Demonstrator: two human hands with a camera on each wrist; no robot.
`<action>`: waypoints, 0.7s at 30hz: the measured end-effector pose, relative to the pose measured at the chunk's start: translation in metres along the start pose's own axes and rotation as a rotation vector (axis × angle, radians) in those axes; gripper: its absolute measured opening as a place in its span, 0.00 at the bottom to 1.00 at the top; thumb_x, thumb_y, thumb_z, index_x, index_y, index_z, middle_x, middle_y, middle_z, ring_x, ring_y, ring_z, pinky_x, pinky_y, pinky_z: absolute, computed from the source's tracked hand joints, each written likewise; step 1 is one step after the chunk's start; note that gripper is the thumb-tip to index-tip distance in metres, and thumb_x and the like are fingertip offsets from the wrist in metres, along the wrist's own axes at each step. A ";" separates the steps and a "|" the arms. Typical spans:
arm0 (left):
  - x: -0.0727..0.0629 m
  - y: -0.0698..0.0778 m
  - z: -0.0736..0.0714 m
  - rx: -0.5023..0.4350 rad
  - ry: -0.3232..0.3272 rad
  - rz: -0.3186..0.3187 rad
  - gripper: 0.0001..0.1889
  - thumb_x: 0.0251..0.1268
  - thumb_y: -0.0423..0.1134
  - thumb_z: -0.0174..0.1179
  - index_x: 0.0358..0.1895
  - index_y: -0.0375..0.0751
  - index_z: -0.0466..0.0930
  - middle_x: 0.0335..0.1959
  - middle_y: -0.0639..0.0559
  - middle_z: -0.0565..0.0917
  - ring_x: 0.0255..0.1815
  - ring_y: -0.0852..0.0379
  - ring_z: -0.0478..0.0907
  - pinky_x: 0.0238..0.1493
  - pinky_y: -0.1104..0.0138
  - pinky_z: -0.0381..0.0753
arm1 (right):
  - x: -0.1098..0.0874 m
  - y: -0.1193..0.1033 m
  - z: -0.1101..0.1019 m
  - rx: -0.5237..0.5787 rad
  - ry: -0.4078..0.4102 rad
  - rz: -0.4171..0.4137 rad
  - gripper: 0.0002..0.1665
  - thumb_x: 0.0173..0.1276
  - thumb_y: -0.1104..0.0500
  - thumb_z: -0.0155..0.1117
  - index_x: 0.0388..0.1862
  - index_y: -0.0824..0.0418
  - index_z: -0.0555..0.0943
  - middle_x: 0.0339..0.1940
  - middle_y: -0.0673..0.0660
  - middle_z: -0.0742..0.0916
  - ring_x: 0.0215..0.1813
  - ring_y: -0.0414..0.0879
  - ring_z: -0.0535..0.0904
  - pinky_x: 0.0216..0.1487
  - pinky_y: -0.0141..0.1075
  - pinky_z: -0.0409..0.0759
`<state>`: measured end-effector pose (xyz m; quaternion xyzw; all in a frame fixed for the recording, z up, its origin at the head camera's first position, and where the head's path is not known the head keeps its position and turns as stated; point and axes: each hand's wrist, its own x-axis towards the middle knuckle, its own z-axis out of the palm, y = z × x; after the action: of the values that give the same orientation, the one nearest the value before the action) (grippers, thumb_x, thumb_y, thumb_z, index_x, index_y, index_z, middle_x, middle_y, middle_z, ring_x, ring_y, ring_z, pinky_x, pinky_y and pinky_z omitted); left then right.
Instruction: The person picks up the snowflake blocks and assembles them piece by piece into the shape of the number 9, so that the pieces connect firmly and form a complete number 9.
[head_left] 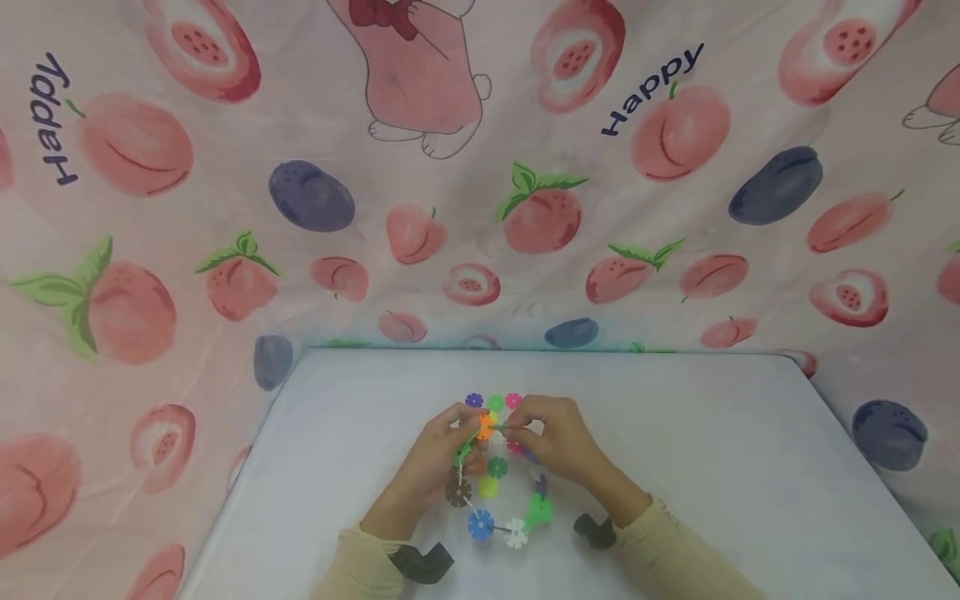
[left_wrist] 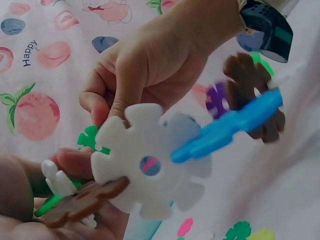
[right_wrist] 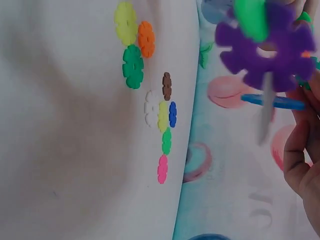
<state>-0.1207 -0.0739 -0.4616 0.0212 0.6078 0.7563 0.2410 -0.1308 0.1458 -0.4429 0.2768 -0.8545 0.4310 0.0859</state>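
Observation:
My left hand grips one end of a chain of slotted plastic snowflake discs, by an orange disc. Opposite it, my right hand pinches a thin, edge-on disc, seemingly green, against the orange one. The joined discs hang in a loop below the hands: a brown disc, a blue disc, a white disc and a bright green disc. In the left wrist view a large white disc hides part of the fingers. A purple disc of the chain fills the right wrist view's upper corner.
Loose discs lie flat on the white table: among them a pink disc, an orange disc and a yellow disc. Behind the table hangs a fruit-print cloth. Dark bands are on both wrists.

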 end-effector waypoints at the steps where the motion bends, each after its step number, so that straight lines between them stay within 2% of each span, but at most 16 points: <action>1: 0.000 0.001 0.000 0.000 -0.003 0.002 0.22 0.80 0.46 0.52 0.68 0.38 0.70 0.31 0.52 0.77 0.22 0.61 0.67 0.28 0.70 0.72 | 0.000 0.001 0.000 0.002 -0.004 0.003 0.07 0.62 0.63 0.77 0.31 0.51 0.88 0.32 0.41 0.90 0.39 0.35 0.85 0.46 0.34 0.86; 3: -0.001 0.002 -0.001 0.012 -0.015 0.008 0.21 0.81 0.46 0.51 0.68 0.38 0.70 0.32 0.51 0.77 0.23 0.60 0.67 0.30 0.68 0.72 | -0.001 0.004 0.000 0.010 -0.016 0.015 0.05 0.62 0.60 0.77 0.33 0.50 0.88 0.34 0.41 0.90 0.41 0.37 0.85 0.48 0.36 0.86; 6: -0.002 0.005 -0.004 0.060 -0.021 0.011 0.21 0.80 0.48 0.52 0.66 0.40 0.70 0.33 0.51 0.77 0.24 0.59 0.68 0.31 0.68 0.72 | -0.002 0.010 -0.001 0.049 -0.060 0.084 0.07 0.64 0.56 0.76 0.41 0.50 0.88 0.40 0.43 0.90 0.46 0.43 0.87 0.51 0.39 0.87; 8: -0.003 0.006 -0.006 0.082 -0.019 0.011 0.21 0.80 0.48 0.52 0.66 0.40 0.70 0.33 0.50 0.77 0.24 0.59 0.68 0.30 0.68 0.72 | -0.002 0.013 -0.002 0.103 -0.103 0.180 0.12 0.67 0.51 0.73 0.49 0.49 0.86 0.46 0.44 0.90 0.52 0.46 0.86 0.53 0.41 0.87; 10: -0.003 0.006 -0.009 0.083 -0.008 -0.001 0.20 0.80 0.49 0.51 0.66 0.43 0.70 0.33 0.50 0.78 0.24 0.59 0.69 0.29 0.69 0.72 | -0.003 0.016 -0.003 0.164 -0.151 0.318 0.19 0.70 0.44 0.69 0.55 0.49 0.84 0.51 0.46 0.89 0.56 0.48 0.86 0.54 0.42 0.87; 12: -0.003 0.006 -0.011 0.061 -0.005 -0.011 0.20 0.81 0.49 0.50 0.66 0.43 0.68 0.33 0.51 0.77 0.25 0.60 0.68 0.30 0.69 0.72 | -0.003 0.018 -0.004 0.213 -0.194 0.455 0.23 0.70 0.39 0.66 0.57 0.49 0.84 0.54 0.47 0.88 0.58 0.47 0.85 0.55 0.43 0.86; 15: -0.003 0.006 -0.011 0.018 -0.001 -0.029 0.19 0.82 0.48 0.48 0.66 0.45 0.68 0.32 0.52 0.76 0.25 0.60 0.68 0.30 0.70 0.72 | -0.004 0.019 -0.004 0.265 -0.260 0.588 0.24 0.70 0.37 0.65 0.54 0.50 0.86 0.49 0.49 0.88 0.53 0.47 0.83 0.52 0.43 0.86; 18: -0.003 0.005 -0.011 -0.022 -0.004 -0.038 0.18 0.83 0.47 0.47 0.66 0.45 0.67 0.33 0.53 0.76 0.25 0.60 0.69 0.31 0.70 0.73 | -0.005 0.021 -0.003 0.319 -0.288 0.637 0.16 0.72 0.44 0.65 0.46 0.54 0.88 0.41 0.53 0.88 0.46 0.47 0.81 0.46 0.40 0.84; 21: -0.003 0.003 -0.012 -0.065 -0.013 -0.053 0.17 0.83 0.45 0.45 0.66 0.45 0.66 0.33 0.53 0.75 0.26 0.60 0.69 0.32 0.70 0.73 | -0.006 0.022 -0.003 0.372 -0.263 0.664 0.13 0.73 0.49 0.64 0.40 0.57 0.87 0.37 0.58 0.88 0.41 0.48 0.80 0.40 0.36 0.81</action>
<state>-0.1228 -0.0860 -0.4613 0.0022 0.5818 0.7688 0.2654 -0.1386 0.1607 -0.4586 0.0493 -0.8085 0.5436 -0.2199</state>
